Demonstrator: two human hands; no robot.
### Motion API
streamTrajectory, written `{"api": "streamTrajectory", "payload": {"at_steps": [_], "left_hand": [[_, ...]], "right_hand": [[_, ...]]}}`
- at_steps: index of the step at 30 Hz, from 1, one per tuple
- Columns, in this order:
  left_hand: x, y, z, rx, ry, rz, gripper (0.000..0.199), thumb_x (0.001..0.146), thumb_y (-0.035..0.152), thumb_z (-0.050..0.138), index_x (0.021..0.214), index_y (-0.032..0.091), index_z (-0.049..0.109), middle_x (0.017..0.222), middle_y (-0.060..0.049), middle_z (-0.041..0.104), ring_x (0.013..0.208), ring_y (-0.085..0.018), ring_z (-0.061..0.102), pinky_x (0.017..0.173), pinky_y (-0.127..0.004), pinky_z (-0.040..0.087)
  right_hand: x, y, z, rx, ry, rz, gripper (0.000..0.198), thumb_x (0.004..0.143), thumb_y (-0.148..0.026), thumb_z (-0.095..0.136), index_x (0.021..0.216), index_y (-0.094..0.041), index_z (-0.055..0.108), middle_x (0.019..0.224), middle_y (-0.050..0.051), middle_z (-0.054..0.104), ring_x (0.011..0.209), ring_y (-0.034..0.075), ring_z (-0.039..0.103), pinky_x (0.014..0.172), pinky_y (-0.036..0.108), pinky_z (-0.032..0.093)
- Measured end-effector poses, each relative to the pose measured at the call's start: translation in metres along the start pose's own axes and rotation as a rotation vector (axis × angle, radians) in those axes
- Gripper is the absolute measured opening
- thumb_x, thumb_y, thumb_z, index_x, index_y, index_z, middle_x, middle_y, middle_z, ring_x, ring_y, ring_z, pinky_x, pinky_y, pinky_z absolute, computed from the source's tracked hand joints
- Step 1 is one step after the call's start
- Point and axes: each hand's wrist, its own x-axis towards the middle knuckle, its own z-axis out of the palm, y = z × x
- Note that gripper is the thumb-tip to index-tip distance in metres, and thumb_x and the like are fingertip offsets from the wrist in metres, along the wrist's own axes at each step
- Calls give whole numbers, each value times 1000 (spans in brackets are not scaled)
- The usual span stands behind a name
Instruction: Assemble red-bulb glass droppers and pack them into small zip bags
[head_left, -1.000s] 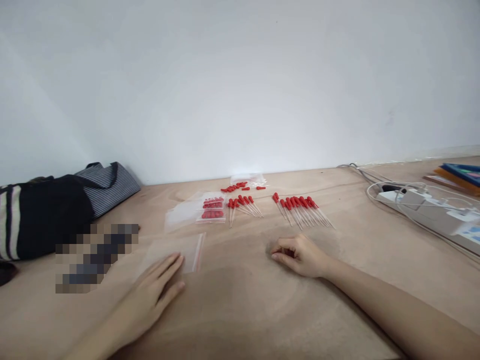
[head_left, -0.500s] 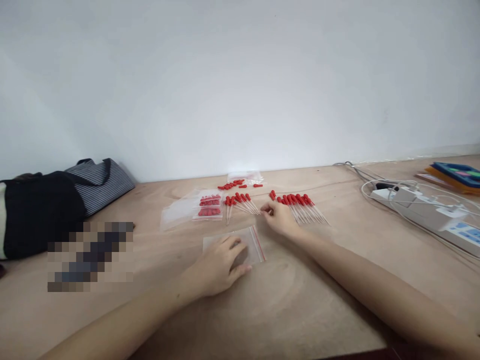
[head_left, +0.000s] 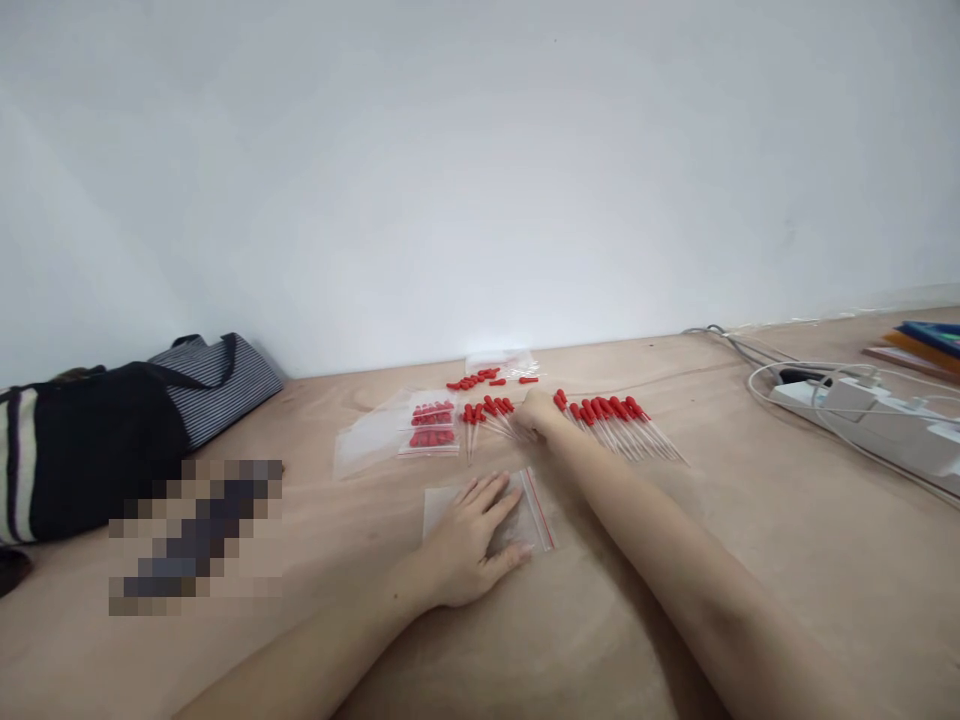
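My left hand (head_left: 476, 530) lies flat with its fingers spread on a clear zip bag (head_left: 538, 510) that has a red seal line. My right hand (head_left: 538, 412) is curled closed at the thin ends of a small fan of droppers (head_left: 495, 405) with red rubber bulbs and pale stems. What its fingertips hold, if anything, is hidden behind the hand. To its right lies a row of more such droppers (head_left: 619, 415), bulbs pointing away from me.
Loose red bulbs (head_left: 474, 380) lie at the back by another clear bag (head_left: 499, 360). Zip bags with red bulbs (head_left: 433, 425) are stacked left of the droppers. A black bag (head_left: 97, 440) stands left, and a white power strip (head_left: 877, 420) with cables lies right.
My right hand has turned and curled more over the ends of the dropper fan. My left hand's fingers have straightened and spread on the zip bag. The whole view has shifted slightly.
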Motion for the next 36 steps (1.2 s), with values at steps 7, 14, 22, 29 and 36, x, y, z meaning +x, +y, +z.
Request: {"api": "streamTrajectory", "payload": {"at_steps": [7,14,22,29,36], "left_hand": [[0,3,-3,45,-22,-2,61,80,50,41,131,16,32,139,-13,24,128,-27,18,103,-47,17],[3,7,-3,55,-12,-12,59,80,49,42,129,16,36,138,-13,27,127,-27,20,103,-46,18],[7,4,-2,127,-21,23,60,81,51,40,129,15,35,138,-14,28,127,-26,20,102,-45,20],[7,3,0,137,-7,28,63,81,51,40,131,13,32,138,-14,28,127,-25,22,102,-44,22],[8,7,-3,84,5,0,68,79,48,45,131,9,28,137,-16,28,126,-28,24,101,-44,26]], "right_hand": [[-21,11,-23,217,-30,106,12,67,-23,58,60,-15,54,63,7,59,63,18,57,52,25,41],[-97,41,-51,573,-231,115,23,83,-26,37,63,-17,45,68,5,62,40,6,43,38,19,34],[-135,51,-41,1144,-508,239,29,87,-25,35,63,-15,47,71,7,65,42,7,53,37,17,34],[-136,46,-36,1239,-607,302,29,88,-24,34,65,-14,49,73,6,66,41,6,53,39,17,36],[-136,51,-34,1214,-823,231,26,85,-30,42,70,-13,55,78,7,65,45,7,53,43,18,39]]}}
